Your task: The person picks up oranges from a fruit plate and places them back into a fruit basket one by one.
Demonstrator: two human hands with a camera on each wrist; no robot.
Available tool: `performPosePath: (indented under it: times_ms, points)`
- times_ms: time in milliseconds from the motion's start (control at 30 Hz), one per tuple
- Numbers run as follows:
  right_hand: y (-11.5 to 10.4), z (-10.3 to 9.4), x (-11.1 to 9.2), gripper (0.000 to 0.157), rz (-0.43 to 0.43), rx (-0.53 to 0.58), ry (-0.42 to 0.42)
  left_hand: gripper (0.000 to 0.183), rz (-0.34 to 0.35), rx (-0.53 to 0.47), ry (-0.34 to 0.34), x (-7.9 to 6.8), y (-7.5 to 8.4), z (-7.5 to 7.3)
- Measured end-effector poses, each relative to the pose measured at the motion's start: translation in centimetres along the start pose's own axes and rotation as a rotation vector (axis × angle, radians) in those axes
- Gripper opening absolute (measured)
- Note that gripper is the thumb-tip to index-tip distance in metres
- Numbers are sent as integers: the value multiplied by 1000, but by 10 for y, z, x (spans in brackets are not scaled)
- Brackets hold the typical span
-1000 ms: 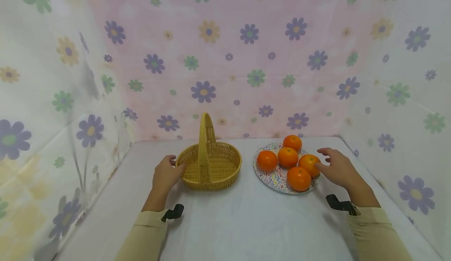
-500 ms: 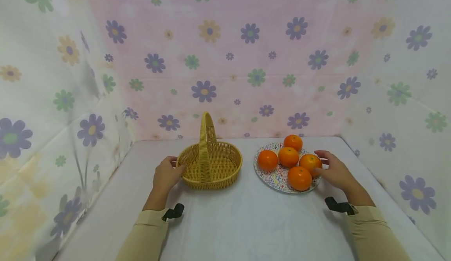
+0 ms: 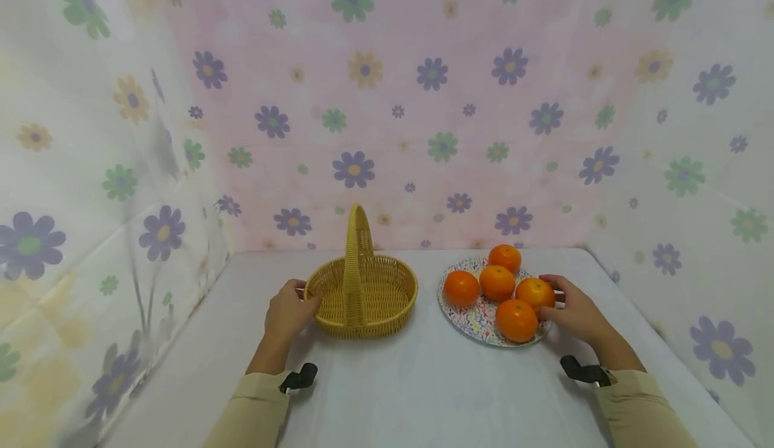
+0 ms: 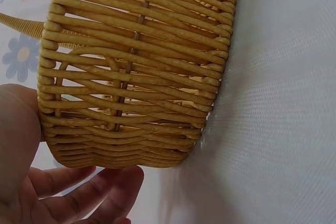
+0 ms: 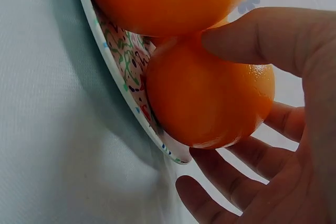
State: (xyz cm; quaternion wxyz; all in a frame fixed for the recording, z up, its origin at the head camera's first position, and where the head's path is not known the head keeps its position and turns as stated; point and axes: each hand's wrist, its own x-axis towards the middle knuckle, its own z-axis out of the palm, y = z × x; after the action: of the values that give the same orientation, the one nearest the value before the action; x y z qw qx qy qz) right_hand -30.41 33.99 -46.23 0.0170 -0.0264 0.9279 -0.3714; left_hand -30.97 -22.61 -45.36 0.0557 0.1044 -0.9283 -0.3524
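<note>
A yellow woven basket (image 3: 394, 307) with a tall arched handle stands on the table, nothing inside it. At its left end my left hand (image 3: 289, 310) holds the rim, thumb over the edge and fingers along the outer wall (image 4: 131, 77). To the right, several oranges lie on a round speckled plate (image 3: 468, 324). My right hand (image 3: 574, 310) grips the rightmost orange (image 3: 535, 293), which still rests on the plate. In the right wrist view the thumb presses the top of this orange (image 5: 205, 93), with fingers spread around its far side.
Close by the gripped fruit sit a front orange (image 3: 517, 320), a middle orange (image 3: 497, 283), a left orange (image 3: 461, 289) and a back orange (image 3: 504, 258). A white cloth covers the table (image 3: 411, 394). Flowered fabric walls (image 3: 399, 99) enclose the back and sides.
My right hand has moved left and closed around the rightmost orange. My left hand stays at the basket rim. The head view has tilted up slightly.
</note>
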Motion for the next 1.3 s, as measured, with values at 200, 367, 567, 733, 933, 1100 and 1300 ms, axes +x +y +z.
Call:
performPosePath:
  times_ms: [200, 367, 567, 733, 933, 1100, 1300]
  points:
    - [-1, 2, -2, 85, 1, -10, 23, 57, -13, 9, 10, -1, 0, 2]
    - [-2, 1, -4, 85, 25, -24, 36, 56, -16, 10, 7, -1, 2, 2]
    - [0, -3, -4, 86, 32, -21, 63, 55, -15, 3, 5, -1, 5, 3]
    - [-3, -6, -4, 86, 38, -4, 79, 53, 7, 13, 12, -3, 4, 1]
    - [-12, -9, -3, 87, 0, 9, 125, 53, 24, 26, 6, -3, 0, -4]
    - [-21, -12, -4, 88, -22, 7, 148, 55, 27, 25, -6, 1, -3, -1]
    - [-32, -17, -4, 89, -29, 28, 162, 53, 30, 35, -6, -2, -2, 1]
